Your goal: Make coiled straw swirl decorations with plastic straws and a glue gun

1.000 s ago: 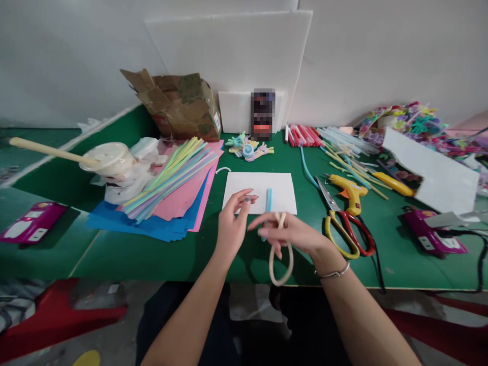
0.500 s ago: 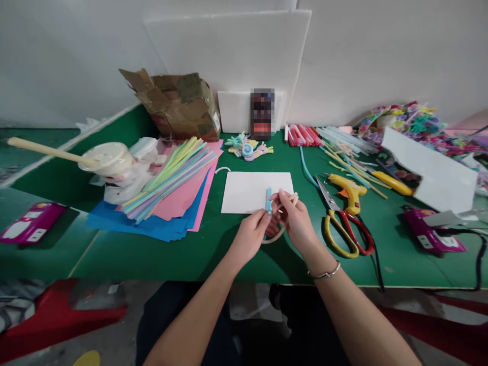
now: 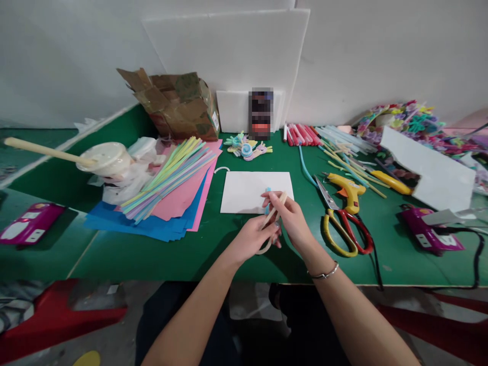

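Note:
My left hand [image 3: 249,239] is closed on a cream pipe cleaner [image 3: 271,215], near the lower edge of a white card [image 3: 240,192]. The pipe cleaner bends into a loop below the fingers. Its upper end is pinched between the thumb and fingers of my right hand [image 3: 295,216], which wears a bracelet. A short light-blue piece [image 3: 267,208] shows behind the right fingers, over the card; most of it is hidden, and I cannot tell which hand holds it.
Scissors [image 3: 351,229] and a yellow glue gun [image 3: 348,189] lie at right. At left, pastel pipe cleaners [image 3: 168,180] rest on blue sheets [image 3: 114,221], beside a white pot [image 3: 104,157] with a stick. A cardboard box [image 3: 183,107] and small pastel craft pieces [image 3: 247,149] stand behind.
The cream pipe cleaner has been brought round, so its end now slants between both hands. My right hand has shifted slightly left, and the light-blue piece is now more hidden.

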